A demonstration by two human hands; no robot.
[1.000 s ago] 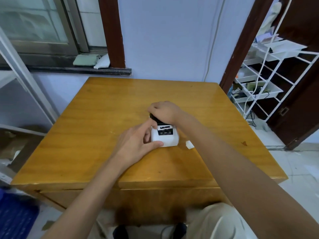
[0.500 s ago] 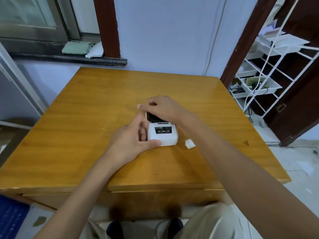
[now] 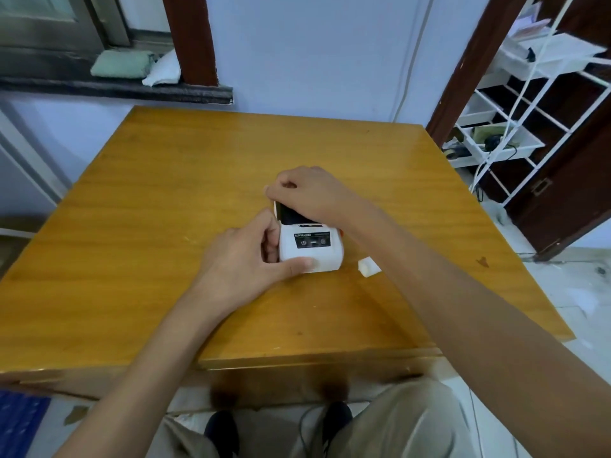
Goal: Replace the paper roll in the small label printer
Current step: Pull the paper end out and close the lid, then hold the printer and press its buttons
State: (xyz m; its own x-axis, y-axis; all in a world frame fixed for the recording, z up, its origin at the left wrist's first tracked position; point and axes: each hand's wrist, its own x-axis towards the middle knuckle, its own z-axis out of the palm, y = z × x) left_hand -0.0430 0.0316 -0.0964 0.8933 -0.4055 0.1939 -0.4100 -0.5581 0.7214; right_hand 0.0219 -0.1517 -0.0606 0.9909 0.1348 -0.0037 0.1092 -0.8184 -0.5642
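Note:
A small white label printer (image 3: pixel 315 249) with a black control strip stands near the middle of the wooden table (image 3: pixel 148 200). My left hand (image 3: pixel 244 259) grips its left side, thumb along the front lower edge. My right hand (image 3: pixel 307 193) reaches over the printer's back, fingers pinched on the raised lid there. Below that hand the dark paper compartment (image 3: pixel 287 214) shows open. What lies inside it is hidden. A small white paper roll (image 3: pixel 368 266) lies on the table just right of the printer.
A white wire shelf rack (image 3: pixel 515 127) with trays stands at the right beyond the table. A windowsill (image 3: pixel 115 89) with cloths runs along the back left wall. My knees and shoes show under the table's near edge (image 3: pixel 314 357).
My right hand has pulled the lid further up and back, exposing more of the dark compartment. The camera has tilted downward a little. My left hand keeps its grip on the printer.

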